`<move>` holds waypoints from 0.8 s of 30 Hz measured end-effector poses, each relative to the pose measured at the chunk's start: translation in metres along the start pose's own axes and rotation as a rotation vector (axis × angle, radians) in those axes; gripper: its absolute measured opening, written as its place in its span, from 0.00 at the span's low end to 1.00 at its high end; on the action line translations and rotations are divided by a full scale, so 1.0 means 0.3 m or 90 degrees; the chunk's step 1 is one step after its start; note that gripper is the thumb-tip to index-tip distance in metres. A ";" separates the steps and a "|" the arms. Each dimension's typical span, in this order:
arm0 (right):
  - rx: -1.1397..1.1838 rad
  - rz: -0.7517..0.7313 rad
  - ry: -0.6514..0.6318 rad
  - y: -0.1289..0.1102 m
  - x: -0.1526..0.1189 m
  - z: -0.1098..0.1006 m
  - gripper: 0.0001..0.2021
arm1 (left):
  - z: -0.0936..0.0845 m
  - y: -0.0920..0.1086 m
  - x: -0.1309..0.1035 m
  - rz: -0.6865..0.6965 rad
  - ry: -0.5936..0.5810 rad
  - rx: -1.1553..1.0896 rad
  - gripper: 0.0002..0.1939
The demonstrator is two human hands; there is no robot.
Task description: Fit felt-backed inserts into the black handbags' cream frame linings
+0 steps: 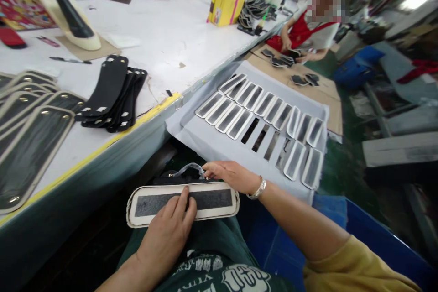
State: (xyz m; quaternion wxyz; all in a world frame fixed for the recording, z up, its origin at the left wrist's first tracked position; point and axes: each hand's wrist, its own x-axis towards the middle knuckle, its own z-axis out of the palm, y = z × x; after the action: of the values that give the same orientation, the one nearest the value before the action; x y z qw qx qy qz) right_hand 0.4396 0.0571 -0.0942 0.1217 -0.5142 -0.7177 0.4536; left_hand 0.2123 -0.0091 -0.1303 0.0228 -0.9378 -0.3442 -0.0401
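Across my lap lies what looks like a bag (pixel 184 226), its long rounded panel facing up, cream-edged with a dark strip (pixel 212 200) along the middle. My left hand (pixel 167 228) rests flat on this panel, fingers stretched out over the strip. At the far right edge, my right hand (pixel 229 174) has its fingers bent together by a clear, plastic-looking loop (pixel 190 167); the fingertips are partly hidden. Black material with small shiny fittings shows behind the panel. Nearest my right hand is a grey sheet (pixel 191 134) bearing rows of dark, white-bordered panels (pixel 224 116).
The white table (pixel 153 32) on the left has a yellow-taped edge. On it lie stacked black pieces (pixel 109 86), cream-edged panels (pixel 37 146), a pen (pixel 70 60) and a yellow box (pixel 227 0). Blue bins (pixel 328 210) stand at right. A co-worker (pixel 308 32) handles dark pieces beyond.
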 end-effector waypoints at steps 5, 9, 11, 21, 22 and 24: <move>0.026 0.319 -0.009 0.089 -0.192 -0.012 0.20 | -0.008 0.023 0.019 0.008 -0.040 -0.003 0.31; 0.258 0.375 -0.112 0.145 -0.287 0.080 0.20 | -0.026 0.041 0.036 0.047 -0.056 0.023 0.30; 0.306 0.360 -0.087 0.156 -0.301 0.113 0.17 | -0.031 0.051 0.048 0.093 -0.072 0.050 0.28; 0.327 0.323 0.008 0.144 -0.329 0.157 0.04 | -0.048 0.113 0.099 0.076 -0.192 0.020 0.35; 0.327 0.317 0.015 0.142 -0.332 0.163 0.04 | -0.049 0.116 0.102 0.069 -0.196 0.019 0.36; 0.322 0.306 0.035 0.139 -0.338 0.175 0.03 | -0.050 0.121 0.108 0.059 -0.207 0.025 0.37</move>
State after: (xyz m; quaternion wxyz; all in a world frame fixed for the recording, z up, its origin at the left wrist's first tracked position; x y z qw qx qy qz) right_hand 0.4769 -0.0542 -0.1265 0.1547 -0.6340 -0.4376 0.6186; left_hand 0.2595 -0.0169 -0.1131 -0.0131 -0.9460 -0.3008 0.1201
